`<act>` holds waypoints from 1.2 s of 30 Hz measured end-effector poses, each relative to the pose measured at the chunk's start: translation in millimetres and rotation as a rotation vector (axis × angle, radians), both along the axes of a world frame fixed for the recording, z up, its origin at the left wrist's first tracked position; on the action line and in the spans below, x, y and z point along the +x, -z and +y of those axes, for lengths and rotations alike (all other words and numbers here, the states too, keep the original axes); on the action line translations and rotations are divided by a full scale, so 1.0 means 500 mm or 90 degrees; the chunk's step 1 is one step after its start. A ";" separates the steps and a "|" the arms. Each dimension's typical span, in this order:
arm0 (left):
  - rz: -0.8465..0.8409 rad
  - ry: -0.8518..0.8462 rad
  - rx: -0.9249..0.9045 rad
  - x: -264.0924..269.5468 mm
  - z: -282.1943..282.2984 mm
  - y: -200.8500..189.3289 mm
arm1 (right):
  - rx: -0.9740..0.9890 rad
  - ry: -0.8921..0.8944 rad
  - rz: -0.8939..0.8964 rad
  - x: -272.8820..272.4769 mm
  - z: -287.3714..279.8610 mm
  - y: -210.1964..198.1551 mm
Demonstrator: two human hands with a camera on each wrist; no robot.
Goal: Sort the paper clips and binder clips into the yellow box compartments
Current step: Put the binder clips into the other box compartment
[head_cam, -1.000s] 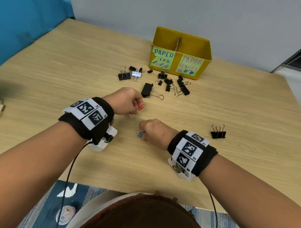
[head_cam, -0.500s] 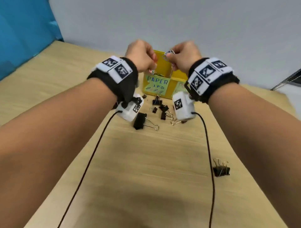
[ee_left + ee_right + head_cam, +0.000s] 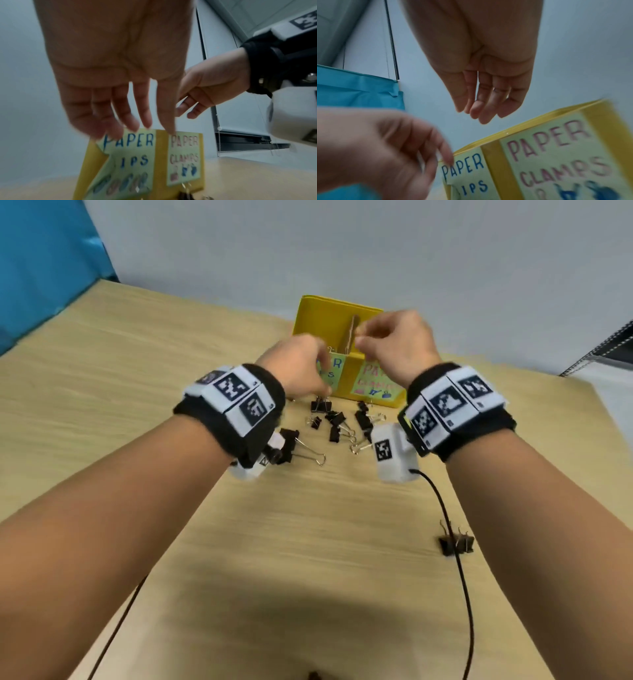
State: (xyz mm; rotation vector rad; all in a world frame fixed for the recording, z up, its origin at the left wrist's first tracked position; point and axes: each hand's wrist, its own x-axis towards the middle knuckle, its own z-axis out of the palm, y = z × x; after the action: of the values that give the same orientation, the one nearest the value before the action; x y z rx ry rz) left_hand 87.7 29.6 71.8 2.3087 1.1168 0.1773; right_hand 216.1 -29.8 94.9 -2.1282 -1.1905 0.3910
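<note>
The yellow box [image 3: 318, 313] stands at the table's far side, split by a cardboard divider [image 3: 352, 335]. Its left label [image 3: 130, 155] reads "PAPER ..IPS", its right label [image 3: 184, 155] "PAPER CLAMPS". My left hand [image 3: 320, 386] hangs in front of the left label, fingers [image 3: 144, 116] stretched downward, holding nothing. My right hand [image 3: 363, 337] hovers over the box beside the divider; its fingers [image 3: 481, 113] are loosely extended and hold nothing. A small silvery wire [image 3: 330, 349], blurred, shows at the box's front rim. Several black binder clips [image 3: 339, 422] lie in front of the box.
A larger black binder clip [image 3: 291, 445] lies partly under my left wrist. One more binder clip [image 3: 457, 542] sits alone near the right, crossed by my right wrist cable [image 3: 459, 559]. A blue panel [image 3: 44, 261] borders the table's left side.
Half a second ago both hands pinched paper clips above the box. Now their fingers are spread and hold nothing, and the left hand has dropped in front of the box.
</note>
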 end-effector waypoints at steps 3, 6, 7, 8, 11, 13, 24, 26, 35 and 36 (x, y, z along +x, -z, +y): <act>0.184 0.067 -0.076 -0.039 -0.082 0.045 | -0.176 -0.046 -0.052 -0.014 -0.118 0.016; 0.303 0.072 -0.033 -0.063 -0.121 0.081 | -0.449 -0.053 -0.118 -0.011 -0.219 0.045; 0.323 0.069 -0.013 -0.068 -0.122 0.090 | -0.519 -0.043 -0.130 -0.008 -0.248 0.056; 0.336 0.066 -0.001 -0.073 -0.126 0.095 | -0.577 -0.031 -0.136 -0.008 -0.277 0.070; 0.332 0.057 0.007 -0.081 -0.125 0.108 | -0.664 0.025 -0.141 -0.013 -0.331 0.115; 0.310 0.062 0.020 -0.082 -0.126 0.113 | -0.639 0.057 -0.128 -0.018 -0.346 0.135; 0.148 0.053 -0.064 -0.065 -0.118 0.100 | -0.300 0.048 -0.057 -0.015 -0.225 0.125; 0.123 0.064 -0.055 -0.050 -0.115 0.100 | -0.269 0.044 -0.099 -0.017 -0.184 0.126; 0.257 0.092 0.006 -0.002 -0.073 0.115 | -0.326 -0.095 -0.184 -0.013 -0.140 0.180; 0.246 0.095 0.012 -0.001 -0.069 0.118 | -0.324 -0.100 -0.176 -0.009 -0.143 0.180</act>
State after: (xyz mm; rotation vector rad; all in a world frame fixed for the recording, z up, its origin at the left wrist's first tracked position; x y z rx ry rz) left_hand 87.2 -4.9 12.7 2.4970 1.1157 -0.3294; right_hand 211.6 -101.2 4.6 -2.5919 -1.5506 0.5273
